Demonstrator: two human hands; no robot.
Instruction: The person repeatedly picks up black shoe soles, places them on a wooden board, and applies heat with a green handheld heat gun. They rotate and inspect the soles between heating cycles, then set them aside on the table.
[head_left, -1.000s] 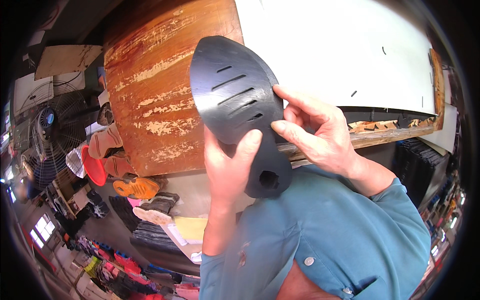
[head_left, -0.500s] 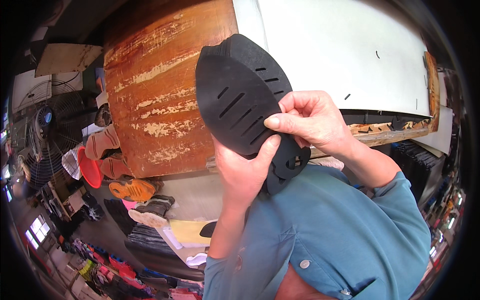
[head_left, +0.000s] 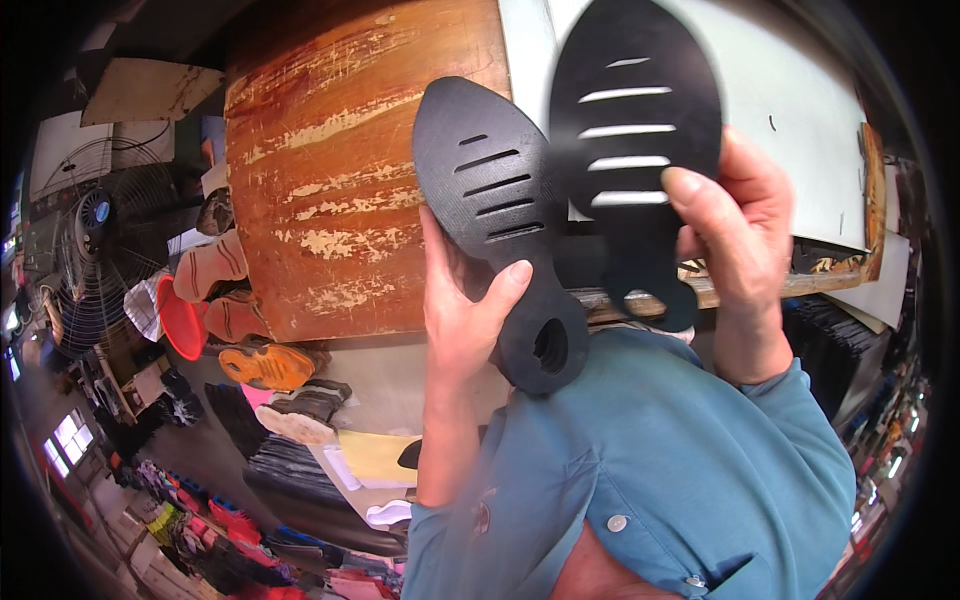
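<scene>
My left hand [head_left: 458,315] is closed around a stack of black sole-shaped pieces [head_left: 475,220], thumb on top near the narrow waist. The top piece has several slanted slots across its broad end and a round hole at its heel end, nearest my chest. Just right of the stack, my right hand [head_left: 742,225] pinches a single black sole-shaped piece [head_left: 628,112] by its right edge. This one is upright and apart from the stack. White shows through its slots, and its heel end is blurred.
Beyond my hands lie a scuffed brown board [head_left: 350,190] and a white sheet [head_left: 805,130] with a wooden edge. At the left are a fan [head_left: 95,215], a red basin [head_left: 182,325] and an orange sole [head_left: 262,367]. Stacked dark sheets [head_left: 830,330] stand at the right.
My right hand has lifted one piece off the stack and moved right and away with it. The stack in my left hand has turned more upright, its edges now aligned.
</scene>
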